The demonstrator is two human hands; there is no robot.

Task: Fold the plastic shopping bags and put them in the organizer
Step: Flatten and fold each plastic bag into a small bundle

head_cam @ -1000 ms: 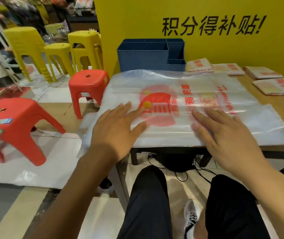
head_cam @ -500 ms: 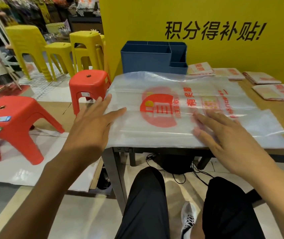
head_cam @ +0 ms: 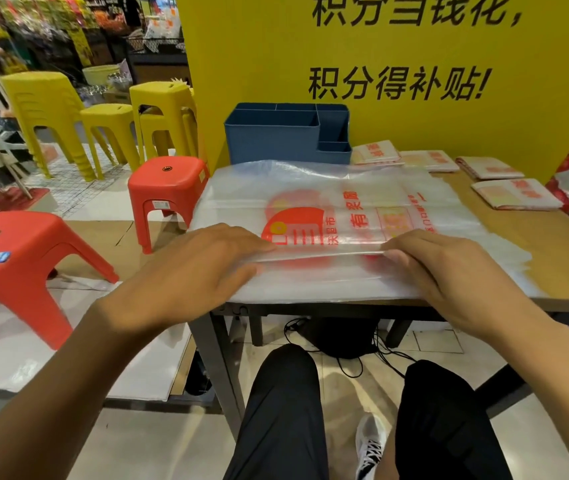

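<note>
Both hands (head_cam: 203, 268) (head_cam: 439, 268) pinch the plastic bag's (head_cam: 310, 188) folded near edge.

Bright, even indoor light, wide-angle bend at edges.
Soft sheen on the plastic bag (head_cam: 328, 202); faint shadows beneath the worktop (head_cam: 553, 251); both hands look slightly motion-blurred, perhaps.

Materials/finish, head view:
Shopping bag (head_cam: 328, 216): thin translucent plastic film, glossy w/ creases, red print. Folded bags (head_cam: 515, 194): same film, looks more opaque stacked. Organizer (head_cam: 276, 140): blue rigid plastic, matt, smooth. Worktop (head_cam: 567, 251): light wood-look surface, smooth, low sheen; legs grey metal, matt. Red stool (head_cam: 169, 181) + yellow stools (head_cam: 169, 105): moulded plastic, semi-gloss. Yellow board (head_cam: 397, 126): matt, black print. Floor (head_cam: 158, 441): smooth, slight shine.
</note>
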